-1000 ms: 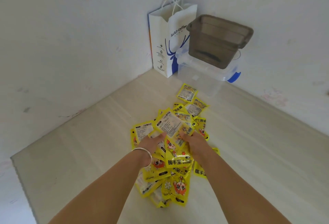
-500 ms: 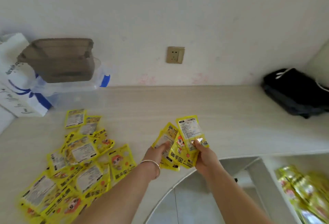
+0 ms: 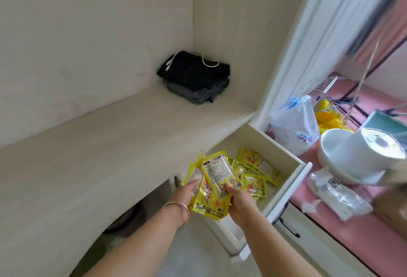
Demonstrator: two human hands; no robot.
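— So, where do we have the hand-warmer packets (image 3: 212, 188)?

— Up in both hands, fanned out over the near left corner of the open drawer (image 3: 295, 179). Our left hand (image 3: 186, 194) grips the left side of the fan, its fingers (image 3: 195, 183) curled over the front of the packets. Our right hand (image 3: 239, 202) pinches the right side, thumb on top.

— Which way do they face?

— Mixed. The top one shows its white printed label and leans with its upper end to the left. The one under it shows a cartoon figure and bold black characters along its lower edge.

— And the drawer?

— It stands pulled out from under the desk (image 3: 99, 155), with more yellow packets (image 3: 255, 173) lying loose and overlapping on its floor. Our bundle is above them; we cannot tell whether it touches any.

— What else do we see?

— A silver bangle (image 3: 179, 208) sits on our left wrist. Folded dark clothes (image 3: 196, 78) lie in the far corner of the desk, with a white cord (image 3: 209, 64) on top. Right of the drawer, a pink surface (image 3: 352, 243) carries a white plastic bag (image 3: 295, 122), a white bowl (image 3: 330, 153), a paper roll (image 3: 378, 144) just beside it, and a clear wrapped packet (image 3: 337, 193).
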